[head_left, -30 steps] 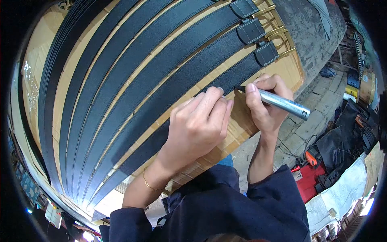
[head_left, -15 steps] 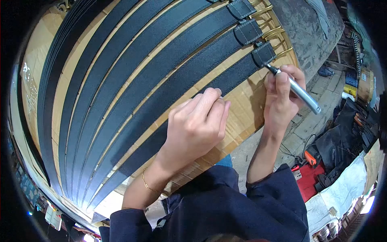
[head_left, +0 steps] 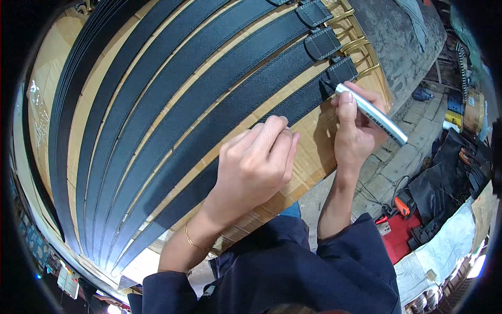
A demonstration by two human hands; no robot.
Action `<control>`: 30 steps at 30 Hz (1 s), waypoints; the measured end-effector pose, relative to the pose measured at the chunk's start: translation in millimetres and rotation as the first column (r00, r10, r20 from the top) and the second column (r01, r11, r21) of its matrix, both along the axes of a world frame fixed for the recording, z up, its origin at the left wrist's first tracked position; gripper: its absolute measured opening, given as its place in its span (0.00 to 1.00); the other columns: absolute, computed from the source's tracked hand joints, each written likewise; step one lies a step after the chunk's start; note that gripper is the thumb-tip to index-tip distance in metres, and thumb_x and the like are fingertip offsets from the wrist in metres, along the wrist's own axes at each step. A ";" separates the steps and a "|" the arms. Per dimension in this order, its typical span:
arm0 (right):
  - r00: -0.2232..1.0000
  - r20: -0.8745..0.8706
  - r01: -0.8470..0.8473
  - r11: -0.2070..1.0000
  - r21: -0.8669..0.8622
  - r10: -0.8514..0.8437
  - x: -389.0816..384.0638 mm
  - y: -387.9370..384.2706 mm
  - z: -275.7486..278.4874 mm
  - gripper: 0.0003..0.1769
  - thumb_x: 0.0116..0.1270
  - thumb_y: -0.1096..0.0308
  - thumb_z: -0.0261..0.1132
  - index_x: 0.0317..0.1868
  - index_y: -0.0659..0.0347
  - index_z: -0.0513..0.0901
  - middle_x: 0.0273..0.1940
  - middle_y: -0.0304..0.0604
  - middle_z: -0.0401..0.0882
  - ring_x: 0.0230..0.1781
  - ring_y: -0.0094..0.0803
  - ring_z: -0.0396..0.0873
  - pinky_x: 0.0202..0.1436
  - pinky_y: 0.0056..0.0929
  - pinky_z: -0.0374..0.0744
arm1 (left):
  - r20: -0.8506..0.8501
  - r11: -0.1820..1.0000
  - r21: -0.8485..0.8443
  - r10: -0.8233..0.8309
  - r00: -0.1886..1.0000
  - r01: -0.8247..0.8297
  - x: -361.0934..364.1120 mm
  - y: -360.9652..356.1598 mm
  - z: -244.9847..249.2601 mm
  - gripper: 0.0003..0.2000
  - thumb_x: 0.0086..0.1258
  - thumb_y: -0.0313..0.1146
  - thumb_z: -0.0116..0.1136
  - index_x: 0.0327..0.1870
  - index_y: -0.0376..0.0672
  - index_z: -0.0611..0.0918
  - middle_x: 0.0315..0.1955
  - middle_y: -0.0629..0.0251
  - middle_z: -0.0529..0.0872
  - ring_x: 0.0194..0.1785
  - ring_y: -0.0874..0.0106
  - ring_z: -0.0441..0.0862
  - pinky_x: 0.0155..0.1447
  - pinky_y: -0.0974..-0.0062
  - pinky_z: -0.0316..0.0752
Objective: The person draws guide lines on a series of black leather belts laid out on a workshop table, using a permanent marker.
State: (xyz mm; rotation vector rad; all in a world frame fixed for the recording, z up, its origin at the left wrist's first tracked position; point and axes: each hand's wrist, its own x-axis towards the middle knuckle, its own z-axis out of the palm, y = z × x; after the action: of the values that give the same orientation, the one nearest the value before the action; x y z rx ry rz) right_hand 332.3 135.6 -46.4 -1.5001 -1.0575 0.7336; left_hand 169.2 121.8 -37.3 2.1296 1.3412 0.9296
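Observation:
My right hand point(head_left: 356, 133) grips a silver permanent marker point(head_left: 372, 114) with printed lettering along its barrel. Its dark tip meets the nearest black leather belt point(head_left: 300, 103), close to the stitched tab point(head_left: 342, 69) at the buckle end. Over the same belt, further down its length, my left hand point(head_left: 256, 157) rests with fingers curled in a pinch; I cannot tell what is inside them. More black belts point(head_left: 246, 102) lie side by side beyond it, fanned out, with brass-coloured buckles point(head_left: 367, 67) at the right end.
Cardboard point(head_left: 308, 146) lies under the belts. A stack of dark straps point(head_left: 86, 57) curves along the left. To the right, a grey surface point(head_left: 397, 47) adjoins the cardboard. Lower down are black leather pieces point(head_left: 436, 172), an orange-handled tool point(head_left: 401, 205) and a red sheet point(head_left: 400, 235).
My right hand has shifted slightly left with the marker, its tip going from the stitched tab onto the belt's strap. The barrel has turned so its lettering shows. My left hand is nearly still.

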 end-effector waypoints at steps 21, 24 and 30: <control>0.989 -0.138 0.067 0.996 0.056 -0.058 9.7 0.6 -2.6 0.08 0.69 0.74 0.66 0.46 0.69 0.81 0.35 0.42 0.83 0.32 0.20 0.79 0.36 0.17 0.76 | -0.004 1.000 0.003 0.002 1.000 -0.002 0.0 0.1 0.8 0.06 0.54 0.22 0.71 0.28 0.36 0.84 0.33 0.62 0.84 0.30 0.67 0.86 0.33 0.75 0.81; 0.996 -0.085 0.041 0.997 0.060 -0.036 8.7 0.5 -2.6 0.07 0.70 0.74 0.66 0.45 0.68 0.81 0.34 0.41 0.82 0.32 0.20 0.79 0.35 0.17 0.76 | 0.005 1.000 0.008 0.003 1.000 -0.003 0.4 0.0 0.9 0.06 0.54 0.22 0.71 0.28 0.36 0.83 0.33 0.62 0.84 0.30 0.67 0.86 0.33 0.74 0.80; 0.996 -0.083 -0.016 0.995 0.097 0.024 3.9 -1.3 1.8 0.07 0.68 0.76 0.66 0.45 0.68 0.81 0.33 0.40 0.82 0.31 0.19 0.79 0.34 0.17 0.76 | -0.074 1.000 -0.017 -0.003 0.997 0.002 -1.9 -4.4 6.1 0.05 0.55 0.23 0.70 0.30 0.36 0.84 0.34 0.62 0.85 0.30 0.68 0.86 0.33 0.75 0.80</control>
State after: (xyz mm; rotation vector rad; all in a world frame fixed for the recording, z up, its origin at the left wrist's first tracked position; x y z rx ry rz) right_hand 336.3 134.3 -44.5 -1.3665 -1.0310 0.7435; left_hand 167.3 117.4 -31.2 2.1720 1.3770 0.8424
